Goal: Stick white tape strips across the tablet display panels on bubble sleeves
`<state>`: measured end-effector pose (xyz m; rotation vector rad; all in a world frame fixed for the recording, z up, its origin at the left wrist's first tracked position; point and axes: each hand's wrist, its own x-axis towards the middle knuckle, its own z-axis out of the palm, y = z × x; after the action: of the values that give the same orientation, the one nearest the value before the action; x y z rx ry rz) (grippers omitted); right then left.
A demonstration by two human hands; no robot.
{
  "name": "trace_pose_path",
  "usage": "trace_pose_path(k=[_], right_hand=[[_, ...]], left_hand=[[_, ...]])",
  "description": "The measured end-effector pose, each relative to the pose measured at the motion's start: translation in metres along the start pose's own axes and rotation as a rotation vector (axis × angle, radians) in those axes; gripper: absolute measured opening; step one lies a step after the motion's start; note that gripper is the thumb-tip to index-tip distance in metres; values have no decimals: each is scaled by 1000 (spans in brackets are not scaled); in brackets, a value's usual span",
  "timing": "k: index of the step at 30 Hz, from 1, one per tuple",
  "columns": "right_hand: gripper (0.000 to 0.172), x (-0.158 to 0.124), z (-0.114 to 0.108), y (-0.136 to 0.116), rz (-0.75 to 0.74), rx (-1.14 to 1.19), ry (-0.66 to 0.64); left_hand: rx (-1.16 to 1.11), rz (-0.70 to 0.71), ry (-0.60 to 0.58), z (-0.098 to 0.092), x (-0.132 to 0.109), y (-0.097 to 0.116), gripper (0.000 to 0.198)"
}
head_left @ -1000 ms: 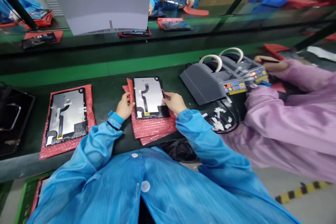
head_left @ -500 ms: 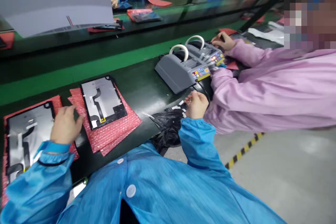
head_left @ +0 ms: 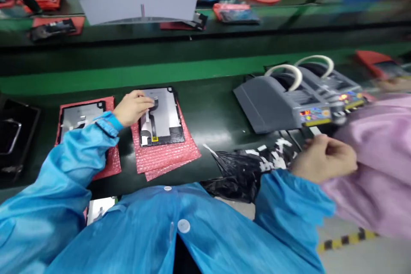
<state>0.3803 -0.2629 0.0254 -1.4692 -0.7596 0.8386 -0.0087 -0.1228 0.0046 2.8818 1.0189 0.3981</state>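
My left hand [head_left: 135, 108] reaches over the left edge of a tablet screen panel [head_left: 165, 115]. Its fingers are stretched out, with the tips at the dark flex cable [head_left: 153, 122] on the panel's silver back. Pink bubble-wrap bags [head_left: 167, 154] lie under that panel. At the right, my right hand [head_left: 326, 158] is raised near the tape dispenser [head_left: 272, 102], thumb and fingers pinched together. A small white strip [head_left: 315, 131] shows by the fingers; whether they hold it is unclear. Partly behind my left arm, a second screen panel [head_left: 77, 115] lies on pink bubble wrap.
Another grey tape dispenser [head_left: 330, 81] stands behind the first. A black plastic bag [head_left: 237, 175] with white tape scraps [head_left: 272, 158] hangs at the bench edge. A co-worker's pink sleeve [head_left: 379, 154] is close on the right. A dark tray [head_left: 19, 137] sits far left.
The view has swung left. My left hand has moved right, from between the two panels onto the nearer one's flex cable. My right hand has moved right, beside the co-worker's sleeve.
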Motion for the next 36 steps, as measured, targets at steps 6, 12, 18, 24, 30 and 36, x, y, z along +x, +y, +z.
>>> trace_pose_path(k=[6,12,18,24,30,36], right_hand=[[26,3,119,11,-64,-139,-296],[17,20,222,31,-74,-432,-582],[17,34,262,44,-100,-828,-626],[21,28,263,34,-76,-1016,-623],[22,25,269,22,-112,-1115,-648],[21,20,258,13,-206,-1130,-600]], left_hand=[[-106,21,-151,36,9,-26,32],[-159,-31,-159,47,1,-35,34],[-173,-8,-159,50,1,-37,35],[-180,-1,-134,53,0,-37,36],[-163,-31,-161,49,1,-32,47],[-117,-37,-160,50,0,-32,48]])
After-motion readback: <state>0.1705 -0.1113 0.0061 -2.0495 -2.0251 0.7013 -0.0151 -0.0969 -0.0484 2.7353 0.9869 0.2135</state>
